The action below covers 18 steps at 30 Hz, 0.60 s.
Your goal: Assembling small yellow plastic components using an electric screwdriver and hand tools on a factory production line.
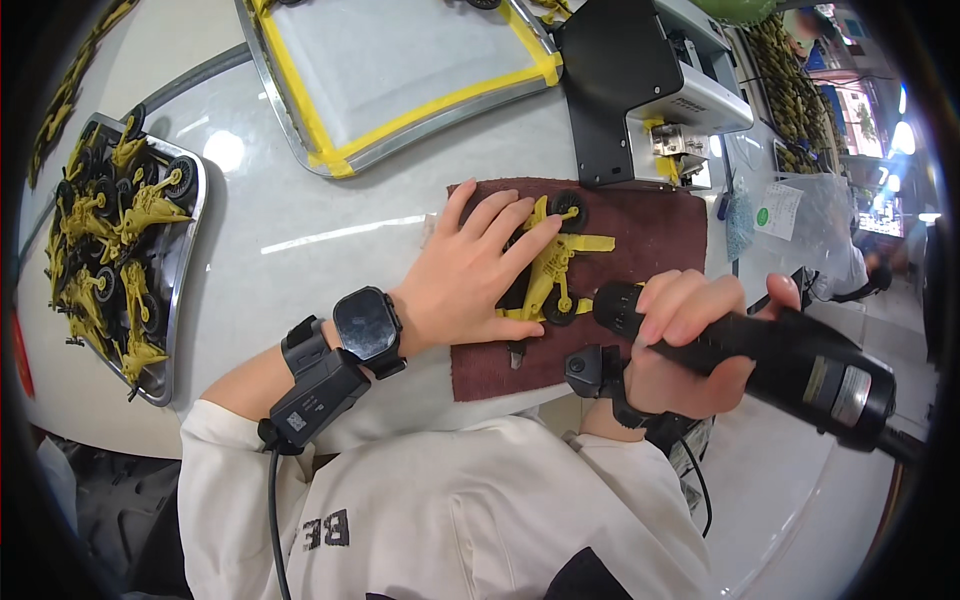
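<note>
A yellow toy motorcycle point(548, 268) with black wheels lies on its side on a dark red cloth. My left hand point(475, 265) spans it from the left, its fingers on the far part and its thumb at the near end. Part of the toy and a dark piece beneath it are hidden by the hand. In my right hand point(690, 345) is a black electric screwdriver point(790, 365), the fingers wrapped round its body. Its front end points left, close to the toy's near wheel; whether its tip touches the toy I cannot tell.
At the far left, a metal tray point(190, 235) holds several yellow toy motorcycles. A metal-rimmed tray edged with yellow tape point(350, 160) stands at the back. A black and silver machine point(640, 95) sits beyond the cloth point(660, 230). A clear plastic bag point(825, 215) lies at the right.
</note>
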Available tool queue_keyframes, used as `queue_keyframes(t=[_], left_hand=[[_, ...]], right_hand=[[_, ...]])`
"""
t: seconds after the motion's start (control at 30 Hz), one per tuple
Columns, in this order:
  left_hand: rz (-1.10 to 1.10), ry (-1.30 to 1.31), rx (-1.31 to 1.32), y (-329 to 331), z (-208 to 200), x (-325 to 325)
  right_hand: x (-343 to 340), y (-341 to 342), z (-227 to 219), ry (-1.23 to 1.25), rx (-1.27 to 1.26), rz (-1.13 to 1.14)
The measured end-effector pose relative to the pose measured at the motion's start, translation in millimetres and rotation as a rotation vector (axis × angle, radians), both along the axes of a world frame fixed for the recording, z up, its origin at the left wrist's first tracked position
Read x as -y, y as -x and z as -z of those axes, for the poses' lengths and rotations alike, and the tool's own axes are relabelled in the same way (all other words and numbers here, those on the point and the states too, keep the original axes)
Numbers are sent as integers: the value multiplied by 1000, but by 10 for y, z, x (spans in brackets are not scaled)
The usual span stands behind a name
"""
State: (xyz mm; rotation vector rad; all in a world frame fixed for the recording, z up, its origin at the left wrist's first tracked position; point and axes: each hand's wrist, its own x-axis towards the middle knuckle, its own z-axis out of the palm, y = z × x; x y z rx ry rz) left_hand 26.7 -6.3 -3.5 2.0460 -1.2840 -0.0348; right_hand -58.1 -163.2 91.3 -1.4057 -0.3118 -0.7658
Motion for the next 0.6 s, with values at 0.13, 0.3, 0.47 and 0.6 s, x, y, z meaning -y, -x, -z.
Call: queue_keyframes(t=[0.13, 0.3, 0.47, 0.6], left_hand=[[-1, -5, -7, -7, 36, -15], [-8, -2, 2, -4, 1, -22], [7, 3, 5, -7, -3, 7], [-10, -4, 2, -7, 9, -45]], right_hand=[[238, -178, -26, 59, 11, 198], [877, -720, -483, 17, 76, 540], [950, -933, -441, -6, 23, 575], [825, -831, -292, -6, -124, 469]])
